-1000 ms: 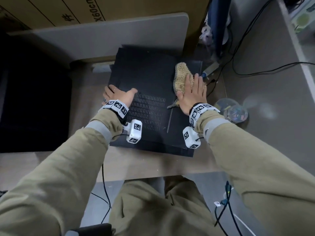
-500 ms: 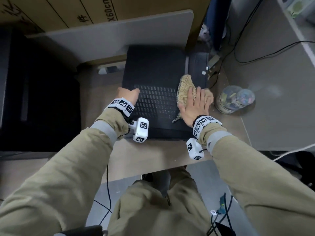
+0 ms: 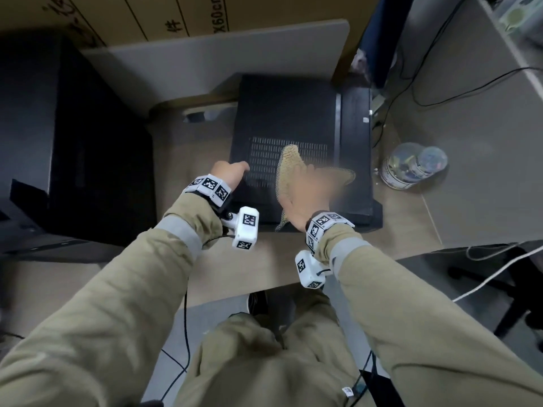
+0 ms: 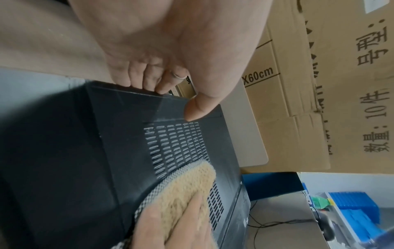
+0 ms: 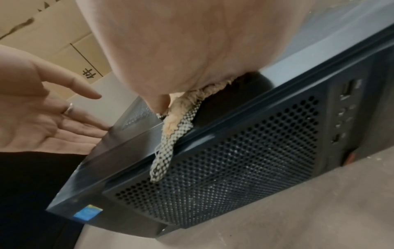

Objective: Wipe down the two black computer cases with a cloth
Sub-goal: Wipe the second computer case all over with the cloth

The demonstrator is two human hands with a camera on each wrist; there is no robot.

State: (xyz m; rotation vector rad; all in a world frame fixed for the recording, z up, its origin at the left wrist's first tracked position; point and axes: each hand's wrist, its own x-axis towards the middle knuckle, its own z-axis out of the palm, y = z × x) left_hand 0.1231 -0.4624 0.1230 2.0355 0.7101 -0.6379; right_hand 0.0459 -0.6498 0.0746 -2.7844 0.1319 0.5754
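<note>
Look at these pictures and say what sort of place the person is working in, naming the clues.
Probably an office or computer workroom: a black computer case lies flat on a desk, cables trail over the next desk, and printed cardboard boxes are stacked behind.

The left hand [image 3: 230,174] is laid with straight fingers against the computer case's [image 3: 291,113] left edge; the right hand [image 3: 308,195] is pressed flat on top of it.

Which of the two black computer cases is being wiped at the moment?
The one lying flat on the desk, under the beige cloth beneath the right hand. The other case sits untouched at the left.
</note>
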